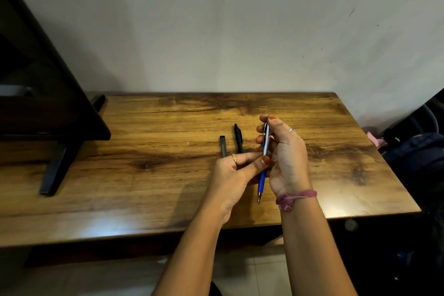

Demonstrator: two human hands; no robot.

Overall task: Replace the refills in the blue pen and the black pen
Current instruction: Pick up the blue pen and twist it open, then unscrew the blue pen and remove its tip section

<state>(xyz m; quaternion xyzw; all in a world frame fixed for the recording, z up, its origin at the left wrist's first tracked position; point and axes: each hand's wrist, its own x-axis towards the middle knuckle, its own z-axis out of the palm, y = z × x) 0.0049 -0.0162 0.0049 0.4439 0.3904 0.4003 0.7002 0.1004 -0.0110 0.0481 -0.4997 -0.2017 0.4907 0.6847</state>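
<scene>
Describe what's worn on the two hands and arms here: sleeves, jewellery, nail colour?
No sleeves: both forearms are bare. The left hand wears a gold ring on one finger. The right hand wears a thin silver ring, with a pinkish-purple fabric band, like a scrunchie, around the wrist. Visible nails on both hands are painted orange-red.
</scene>
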